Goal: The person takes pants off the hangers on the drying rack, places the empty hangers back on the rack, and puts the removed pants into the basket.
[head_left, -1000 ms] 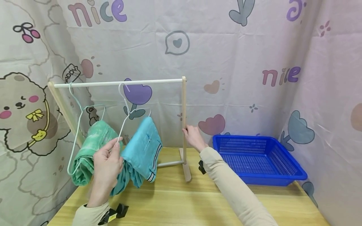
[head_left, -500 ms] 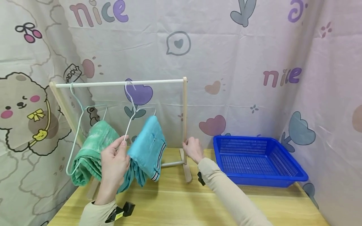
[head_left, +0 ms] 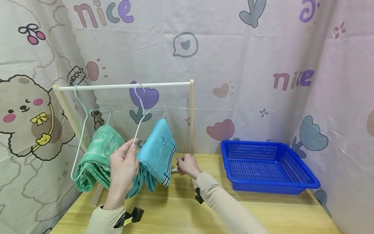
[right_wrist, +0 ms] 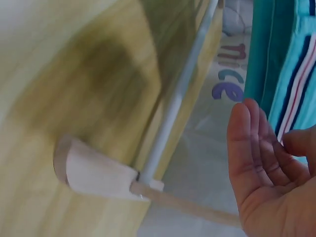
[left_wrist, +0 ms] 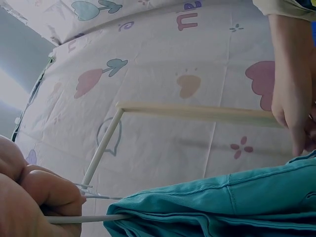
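My left hand (head_left: 124, 164) pinches the near side of a white wire hanger (head_left: 137, 131), whose hook is at the rail (head_left: 108, 86) of a small clothes rack. Turquoise trousers (head_left: 156, 149) with a striped band hang folded over this hanger. Just right of the band, my right hand (head_left: 188, 165) is in front of the rack's right post (head_left: 192, 120). In the right wrist view its fingers (right_wrist: 242, 133) are bent lightly, the thumb apart from them, and nothing shows in their grasp. Green folded clothing (head_left: 102, 146) hangs on a pale green hanger (head_left: 81, 139) at the left.
A blue plastic basket (head_left: 271, 188) stands on the wooden table (head_left: 222, 208) at the right. Low down, a pale crossbar (right_wrist: 173, 108) joins the rack's foot (right_wrist: 98, 170). A printed curtain (head_left: 242, 68) encloses the back and sides.
My left hand has slid the white hanger and turquoise trousers rightward along the rail. My right hand has left the post, moving down and then left toward the striped band.
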### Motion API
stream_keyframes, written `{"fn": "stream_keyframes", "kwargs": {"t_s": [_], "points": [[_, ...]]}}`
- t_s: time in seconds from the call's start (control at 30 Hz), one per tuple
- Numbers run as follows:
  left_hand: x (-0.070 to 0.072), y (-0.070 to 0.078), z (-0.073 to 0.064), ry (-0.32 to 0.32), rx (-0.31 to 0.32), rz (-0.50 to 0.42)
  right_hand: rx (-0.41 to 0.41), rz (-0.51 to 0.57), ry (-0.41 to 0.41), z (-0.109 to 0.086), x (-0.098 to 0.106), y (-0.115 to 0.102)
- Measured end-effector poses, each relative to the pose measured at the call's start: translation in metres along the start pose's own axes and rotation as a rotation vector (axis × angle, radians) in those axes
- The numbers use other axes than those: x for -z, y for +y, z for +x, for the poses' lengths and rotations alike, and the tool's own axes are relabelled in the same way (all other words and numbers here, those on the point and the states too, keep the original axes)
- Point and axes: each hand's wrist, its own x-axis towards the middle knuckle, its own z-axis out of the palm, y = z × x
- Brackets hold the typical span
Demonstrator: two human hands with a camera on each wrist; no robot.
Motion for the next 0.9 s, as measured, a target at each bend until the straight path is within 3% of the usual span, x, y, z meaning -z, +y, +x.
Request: {"fn": "stream_keyframes", "kwargs": {"t_s": [0.13,0.4,0.67,0.9], "points": [[-0.002,-0.001,0.0,-0.01,-0.006,0.02,-0.034,0.112,-0.044,-0.002,-0.013,0.002],[-0.006,-0.004,0.0,-0.02,-0.001,0.005,-0.138,0.343,-0.207,-0.007,-0.032,0.006],[-0.004,-0.004,-0.001,-0.021,-0.017,0.002,-0.242,0.622,-0.125,-0.009,-0.048,-0.004],[0.0,-0.003,-0.001,-0.01,-0.032,0.02,-0.336,0.844,-0.122,-0.005,-0.05,-0.007]]}}
